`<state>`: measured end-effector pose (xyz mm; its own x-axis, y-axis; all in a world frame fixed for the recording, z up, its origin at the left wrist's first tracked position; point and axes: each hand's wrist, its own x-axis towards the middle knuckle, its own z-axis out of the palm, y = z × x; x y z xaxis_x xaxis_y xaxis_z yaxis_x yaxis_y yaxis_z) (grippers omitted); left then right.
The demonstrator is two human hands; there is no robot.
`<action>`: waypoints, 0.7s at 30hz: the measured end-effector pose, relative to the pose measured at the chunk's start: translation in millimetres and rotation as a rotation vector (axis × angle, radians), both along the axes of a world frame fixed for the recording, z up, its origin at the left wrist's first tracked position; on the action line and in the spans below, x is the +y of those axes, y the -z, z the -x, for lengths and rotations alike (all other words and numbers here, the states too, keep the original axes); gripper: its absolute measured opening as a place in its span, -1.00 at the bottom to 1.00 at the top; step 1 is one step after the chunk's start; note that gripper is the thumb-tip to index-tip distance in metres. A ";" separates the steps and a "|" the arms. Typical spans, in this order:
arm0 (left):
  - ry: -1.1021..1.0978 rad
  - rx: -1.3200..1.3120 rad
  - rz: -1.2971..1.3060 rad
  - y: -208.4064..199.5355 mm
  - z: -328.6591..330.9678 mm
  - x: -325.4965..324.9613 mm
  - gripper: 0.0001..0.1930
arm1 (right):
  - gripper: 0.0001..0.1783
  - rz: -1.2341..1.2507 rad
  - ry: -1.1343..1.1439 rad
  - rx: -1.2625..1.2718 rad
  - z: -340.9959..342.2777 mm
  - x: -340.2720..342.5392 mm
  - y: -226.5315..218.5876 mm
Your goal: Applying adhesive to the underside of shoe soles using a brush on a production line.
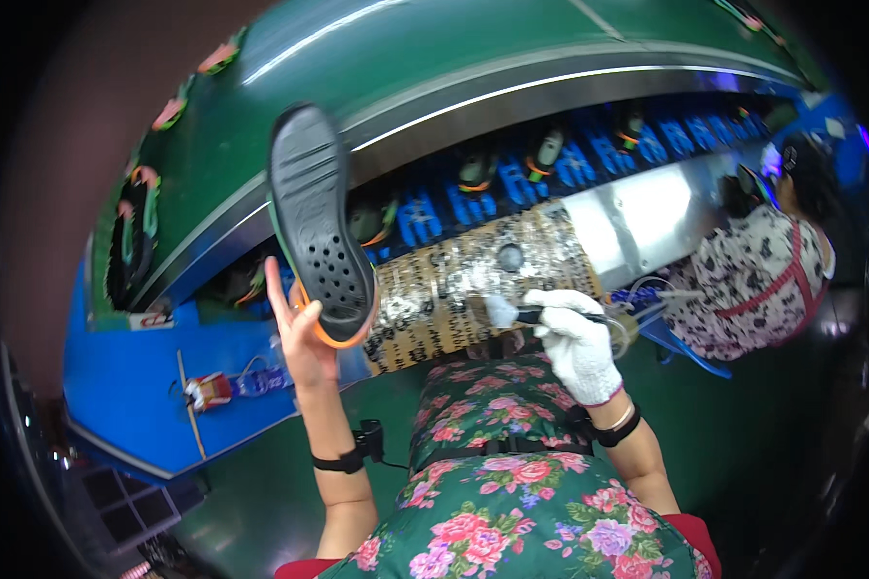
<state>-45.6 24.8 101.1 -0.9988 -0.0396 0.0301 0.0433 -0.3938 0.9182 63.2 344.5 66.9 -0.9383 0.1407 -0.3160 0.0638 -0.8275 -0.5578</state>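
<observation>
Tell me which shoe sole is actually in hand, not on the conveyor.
The black shoe sole with the orange heel edge, held up by the bare left hand. The others sit on the green belt and blue racks, untouched.

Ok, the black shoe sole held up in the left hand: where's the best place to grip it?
Grip the shoe sole at its orange-rimmed heel end, from below, as the left hand does now. It stands upright with the toe up, so the heel is nearest, and the black face stays clear.

left hand [299,333]: bare, raised, fingers gripping | right hand [574,343]: white-gloved, fist closed, forearm angled inward
</observation>
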 end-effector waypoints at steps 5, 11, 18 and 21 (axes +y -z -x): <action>0.223 -0.655 -0.289 46.9 19.7 17.9 -0.63 | -0.78 -0.067 -0.101 0.164 12.2 -7.8 -40.3; 0.455 -0.391 -0.218 71.6 -23.7 65.5 -0.22 | -0.78 -0.884 -0.048 0.574 38.9 -12.3 -87.3; 0.598 -0.394 -0.675 53.1 -24.2 129.6 -0.06 | -0.76 -1.339 0.273 0.693 30.4 11.7 -95.7; 0.604 -0.410 -0.851 45.0 -24.8 146.9 -0.10 | -0.76 -1.354 0.334 0.705 30.7 18.6 -94.3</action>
<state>-20.8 171.7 56.1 -0.7889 0.6043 -0.1117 -0.6115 -0.7536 0.2412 32.5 363.1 161.3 -0.7062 0.1706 0.6871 -0.5988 0.3739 -0.7083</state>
